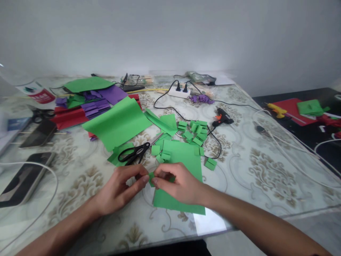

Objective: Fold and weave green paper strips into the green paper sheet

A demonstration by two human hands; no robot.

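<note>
My left hand (121,188) and my right hand (177,183) meet near the table's front edge, both pinching one small green paper piece (151,179) between fingertips. Under my right hand lies a flat green paper sheet (183,156). Black-handled scissors (135,153) rest just beyond my left hand, on a green scrap. Several small folded green paper pieces (195,131) are piled behind the sheet, with others scattered beside it.
A large curved green sheet (117,124), purple and red paper (93,103), a black glue gun (222,117) with its cord, a white power strip (181,92), and two phones (23,177) at the left. A dark side table with a yellow glue gun (275,110) stands at the right.
</note>
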